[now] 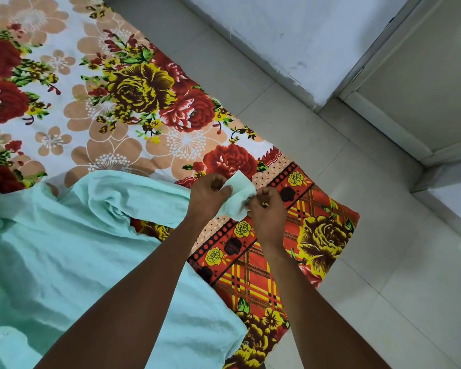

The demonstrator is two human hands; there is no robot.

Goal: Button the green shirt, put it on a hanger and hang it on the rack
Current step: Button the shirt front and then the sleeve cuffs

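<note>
Nearest the camera, the pale mint-green cotton shirt (pixel 72 251) lies rumpled across the flowered bedsheet (pixel 144 83), its bulk to the left and its long axis running out to a narrow end at the bed's far-right corner. There both hands meet: the left hand (pixel 208 194) pinches that end from the shirt side, the right hand (pixel 266 211) pinches its outer edge, seemingly working a button. Beyond lies pale tiled floor (pixel 370 209).

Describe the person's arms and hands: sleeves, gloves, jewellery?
Both forearms are bare to the bottom of the frame, with no sleeves showing. No gloves, watch or bracelet on either wrist. The right hand shows a small yellow spot at a finger, possibly a ring; the left hand shows none.
</note>
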